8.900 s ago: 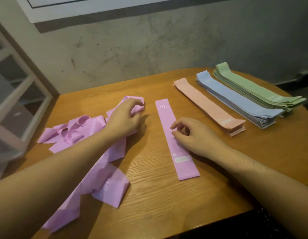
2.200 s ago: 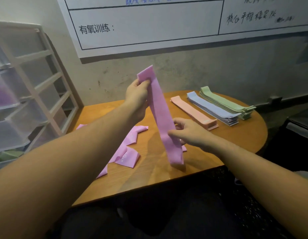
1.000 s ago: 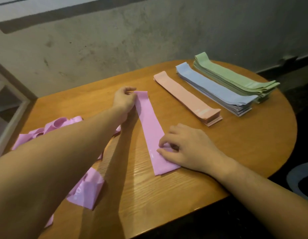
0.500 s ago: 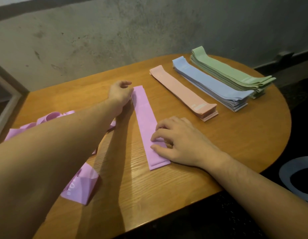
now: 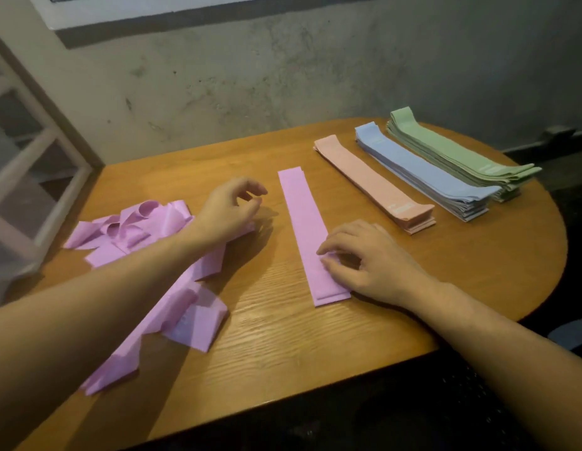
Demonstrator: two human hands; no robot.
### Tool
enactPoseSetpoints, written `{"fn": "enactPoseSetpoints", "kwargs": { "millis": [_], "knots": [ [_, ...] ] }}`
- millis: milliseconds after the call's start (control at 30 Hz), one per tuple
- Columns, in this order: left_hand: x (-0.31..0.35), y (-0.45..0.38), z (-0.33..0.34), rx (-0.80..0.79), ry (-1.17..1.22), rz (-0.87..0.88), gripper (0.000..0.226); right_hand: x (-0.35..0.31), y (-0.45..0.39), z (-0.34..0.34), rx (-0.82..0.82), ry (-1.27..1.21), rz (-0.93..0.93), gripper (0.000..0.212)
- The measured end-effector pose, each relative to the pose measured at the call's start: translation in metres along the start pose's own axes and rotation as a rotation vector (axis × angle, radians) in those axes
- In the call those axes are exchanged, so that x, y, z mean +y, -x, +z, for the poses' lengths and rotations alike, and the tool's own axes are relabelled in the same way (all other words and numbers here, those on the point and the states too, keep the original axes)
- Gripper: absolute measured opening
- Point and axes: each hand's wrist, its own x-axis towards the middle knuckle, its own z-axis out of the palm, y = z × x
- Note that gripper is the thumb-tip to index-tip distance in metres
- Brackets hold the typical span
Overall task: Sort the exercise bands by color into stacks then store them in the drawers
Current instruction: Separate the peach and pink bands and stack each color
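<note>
A short stack of flat pink bands [image 5: 302, 219] lies lengthwise at the middle of the wooden table [image 5: 462, 265]. My right hand [image 5: 364, 258] rests on its near end with the fingertips pressing down. My left hand [image 5: 229, 209] hovers with loosely curled fingers over the far end of a loose heap of pink bands [image 5: 146, 229] on the left and holds nothing. Three neat stacks lie at the back right: peach [image 5: 371, 180], blue [image 5: 420, 170] and green [image 5: 459, 151].
A white-framed drawer unit [image 5: 26, 164] stands off the table's left edge. A grey wall rises just behind the table. The rounded right end and the near edge of the table drop off to a dark floor.
My left hand has let go of the far end of the flat pink band and drawn back left over the loose heap. The right hand stays pressed on the stack's near end.
</note>
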Motion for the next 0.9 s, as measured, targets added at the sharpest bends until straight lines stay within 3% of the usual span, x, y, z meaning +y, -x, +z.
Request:
{"fn": "enactPoseSetpoints", "kwargs": {
  "millis": [167,333,533,600,700,767,900],
  "knots": [
    [-0.027,0.053,-0.045,0.031,-0.156,0.139,0.017,-0.018,-0.017,0.003,-0.007,-0.172,0.09,0.019],
    [-0.05,0.096,-0.075,0.043,-0.15,0.038,0.043,-0.06,-0.046,0.021,-0.092,-0.321,0.13,0.021],
    [-0.077,0.139,-0.095,0.006,-0.087,0.0,0.036,-0.117,-0.077,0.052,-0.181,-0.365,0.038,0.017],
    [-0.086,0.151,-0.096,-0.016,-0.073,0.055,0.039,-0.133,-0.083,0.062,-0.196,-0.349,0.003,0.007],
    [-0.094,0.16,-0.094,-0.029,-0.154,0.186,0.045,-0.144,-0.084,0.071,-0.246,-0.22,0.001,0.041],
    [-0.094,0.162,-0.092,-0.058,-0.227,0.247,0.048,-0.145,-0.082,0.071,-0.339,-0.124,0.04,0.048],
    [-0.089,0.162,-0.091,-0.112,-0.23,0.307,0.039,-0.144,-0.078,0.07,-0.496,-0.123,-0.024,0.029]
  ]
}}
